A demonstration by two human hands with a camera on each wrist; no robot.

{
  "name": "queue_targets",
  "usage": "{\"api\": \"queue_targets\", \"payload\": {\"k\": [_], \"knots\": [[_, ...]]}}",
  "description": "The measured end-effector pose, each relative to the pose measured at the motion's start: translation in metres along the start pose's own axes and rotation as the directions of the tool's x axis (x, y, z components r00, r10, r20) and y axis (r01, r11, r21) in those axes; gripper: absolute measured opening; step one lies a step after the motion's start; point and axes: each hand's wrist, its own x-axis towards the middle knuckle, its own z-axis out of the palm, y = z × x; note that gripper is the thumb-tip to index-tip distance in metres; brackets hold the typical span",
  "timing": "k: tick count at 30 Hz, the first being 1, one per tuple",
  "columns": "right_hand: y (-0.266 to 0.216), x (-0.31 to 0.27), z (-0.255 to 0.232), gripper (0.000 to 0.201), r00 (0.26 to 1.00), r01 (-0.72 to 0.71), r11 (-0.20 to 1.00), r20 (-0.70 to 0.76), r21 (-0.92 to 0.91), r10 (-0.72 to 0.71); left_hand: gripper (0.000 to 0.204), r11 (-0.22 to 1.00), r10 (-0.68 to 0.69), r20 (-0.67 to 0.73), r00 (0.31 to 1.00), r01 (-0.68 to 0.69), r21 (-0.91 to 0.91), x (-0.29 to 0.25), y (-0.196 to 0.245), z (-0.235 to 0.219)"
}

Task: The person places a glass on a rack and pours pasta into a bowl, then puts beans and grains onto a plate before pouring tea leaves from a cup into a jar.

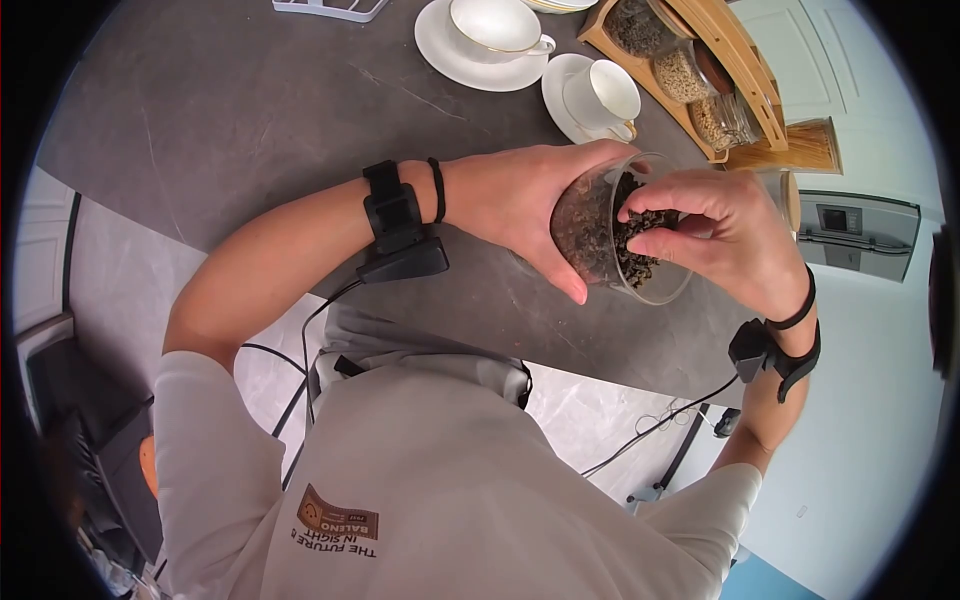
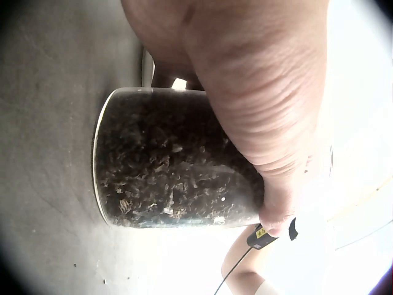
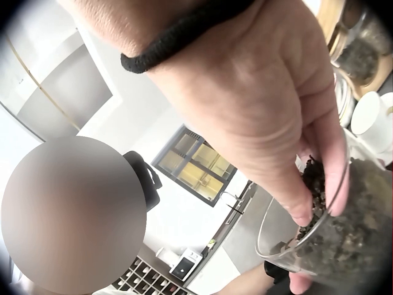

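A clear glass jar (image 1: pixel 583 225), mostly full of dark, curled dried tea leaves (image 1: pixel 640 262), is over the grey counter. My left hand (image 1: pixel 520 200) grips its side, thumb on the near side and fingers wrapped behind, where the jar hides them. In the left wrist view the jar's wall (image 2: pixel 166 166) shows packed leaves up close. From above, my right hand (image 1: pixel 715 225) reaches through the open mouth, curled thumb and fingers down among the leaves. The right wrist view has dark leaves (image 3: pixel 314 178) between the thumb and fingers of this hand, inside the glass rim.
Beyond the jar are a white cup (image 1: pixel 610 92) on a saucer and a larger white cup (image 1: pixel 490 28) on its saucer (image 1: pixel 435 50). A wooden rack (image 1: pixel 690 120) with several filled jars stands at the far right. A white wire rack (image 1: pixel 335 8) lies at the far edge.
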Motion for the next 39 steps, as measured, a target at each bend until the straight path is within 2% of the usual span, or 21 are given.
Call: {"api": "queue_targets", "payload": {"k": [3, 15, 20, 23, 27, 28, 31, 35, 39], "knots": [[0.001, 0.001, 0.0, 0.027, 0.999, 0.04, 0.999, -0.001, 0.002, -0.04, 0.118, 1.0, -0.013, 0.003, 1.0, 0.013, 0.0, 0.0, 0.002, -0.001], [0.003, -0.002, 0.0, 0.026, 0.999, 0.037, 0.999, -0.013, 0.039, -0.036, 0.119, 1.0, 0.01, -0.003, 1.0, -0.01, -0.013, 0.0, -0.001, 0.0], [-0.002, -0.004, -0.01, 0.025, 0.998, 0.039, 0.991, -0.043, 0.126, -0.034, 0.119, 1.0, -0.002, 0.001, 1.0, 0.002, -0.024, -0.001, 0.0, -0.001], [0.003, -0.004, -0.017, 0.027, 0.996, 0.052, 0.979, -0.08, 0.196, -0.037, 0.12, 0.995, -0.036, 0.036, 0.999, 0.039, -0.09, 0.0, 0.003, -0.002], [0.018, 0.005, -0.035, 0.031, 0.989, 0.05, 0.964, -0.146, 0.261, -0.011, 0.123, 1.0, -0.01, 0.003, 1.0, 0.01, -0.015, -0.001, -0.003, 0.0], [0.021, 0.01, -0.043, 0.031, 0.994, 0.031, 0.966, -0.107, 0.256, -0.003, 0.124, 1.0, 0.015, -0.008, 1.0, -0.015, 0.001, -0.001, -0.004, 0.0], [0.034, 0.031, -0.051, 0.03, 0.983, -0.03, 0.978, -0.169, 0.205, 0.066, 0.127, 0.999, 0.034, -0.015, 0.999, -0.034, 0.03, -0.001, -0.005, 0.001], [0.068, 0.068, -0.048, 0.034, 0.977, -0.049, 0.997, -0.206, 0.066, 0.061, 0.129, 1.0, -0.012, 0.011, 1.0, 0.012, -0.002, -0.001, -0.001, -0.001], [0.109, 0.1, -0.038, 0.034, 0.973, -0.059, 0.998, -0.223, 0.006, 0.058, 0.129, 1.0, 0.025, -0.008, 1.0, -0.025, 0.005, -0.002, -0.005, 0.0]]}}
